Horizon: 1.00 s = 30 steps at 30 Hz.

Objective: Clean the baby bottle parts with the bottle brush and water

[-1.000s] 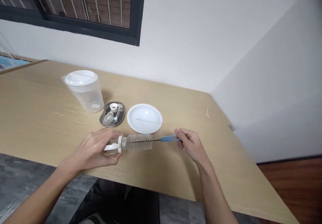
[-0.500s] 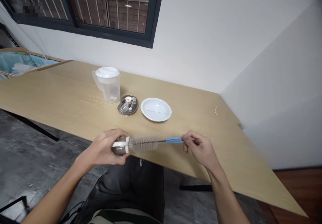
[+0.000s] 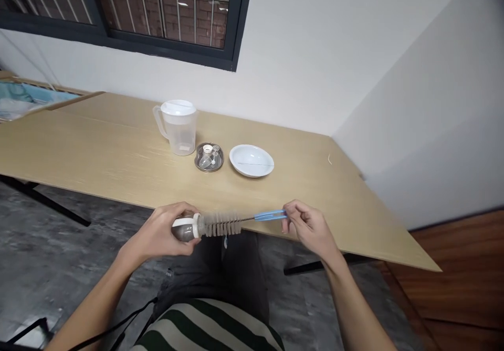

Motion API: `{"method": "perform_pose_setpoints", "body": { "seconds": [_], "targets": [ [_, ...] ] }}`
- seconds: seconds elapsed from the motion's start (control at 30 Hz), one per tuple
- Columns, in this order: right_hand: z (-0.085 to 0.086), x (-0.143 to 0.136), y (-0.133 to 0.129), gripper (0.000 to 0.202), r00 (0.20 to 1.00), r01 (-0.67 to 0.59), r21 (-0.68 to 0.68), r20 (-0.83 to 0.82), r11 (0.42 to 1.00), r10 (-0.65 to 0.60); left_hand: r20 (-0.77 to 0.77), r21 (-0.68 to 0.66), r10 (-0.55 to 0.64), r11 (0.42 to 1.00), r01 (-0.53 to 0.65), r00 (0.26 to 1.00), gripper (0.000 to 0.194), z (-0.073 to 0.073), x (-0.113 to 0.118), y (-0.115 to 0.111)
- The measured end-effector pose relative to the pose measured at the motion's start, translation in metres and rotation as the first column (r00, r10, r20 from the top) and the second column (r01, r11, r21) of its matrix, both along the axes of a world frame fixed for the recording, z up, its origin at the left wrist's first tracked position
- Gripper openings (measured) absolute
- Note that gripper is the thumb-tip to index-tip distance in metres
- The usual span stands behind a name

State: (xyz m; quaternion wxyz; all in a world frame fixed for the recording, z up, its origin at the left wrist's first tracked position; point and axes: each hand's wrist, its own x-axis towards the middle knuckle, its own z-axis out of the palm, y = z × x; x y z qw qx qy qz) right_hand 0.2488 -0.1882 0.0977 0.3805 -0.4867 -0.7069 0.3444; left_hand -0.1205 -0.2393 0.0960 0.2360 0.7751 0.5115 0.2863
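My left hand (image 3: pixel 167 231) is closed around a clear baby bottle (image 3: pixel 184 231) with a white handle, lying on its side with its mouth to the right. A bottle brush (image 3: pixel 224 226) points into that mouth; most of its bristles show outside, and how far the tip reaches in I cannot tell. My right hand (image 3: pixel 307 225) pinches the end of the brush's blue handle. Both hands are at the near edge of the table. Beyond them sits a small metal tray (image 3: pixel 199 166) holding a white ring and several small clear parts.
A lidded plastic pitcher (image 3: pixel 181 130) stands left of the tray, and a white oval bowl (image 3: pixel 252 162) to its right. A small pale strip (image 3: pixel 329 159) lies farther right on the wooden table (image 3: pixel 98 151). A wall and window are behind.
My view has shifted, so the table items appear slightly right and higher. Both hands keep their holds, and the brush bristles look sharper, still mostly outside the bottle mouth.
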Motion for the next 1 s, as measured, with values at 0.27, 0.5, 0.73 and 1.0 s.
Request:
{"method": "perform_pose_setpoints", "body": {
  "seconds": [0.27,0.5,0.73,1.0],
  "targets": [
    [0.009,-0.003,-0.015,0.051,0.996,-0.018,0.058,-0.082,0.998,0.022,0.045,0.008,-0.005,1.000,0.005,0.999,0.042,-0.007,-0.010,0.014],
    [0.004,0.009,0.018,0.032,1.000,0.015,0.099,-0.021,0.995,-0.013,0.125,-0.082,-0.040,0.995,0.051,0.991,0.042,-0.011,-0.002,0.059],
    [0.017,0.012,0.104,0.059,0.997,-0.007,0.119,0.077,0.993,-0.002,0.064,-0.027,-0.042,0.999,0.044,0.997,0.045,-0.003,0.016,0.130],
    [0.002,0.025,0.207,0.048,0.978,-0.001,0.116,-0.209,0.993,0.026,-0.031,-0.126,-0.075,0.989,0.071,0.997,0.043,0.020,0.023,0.242]
  ]
}}
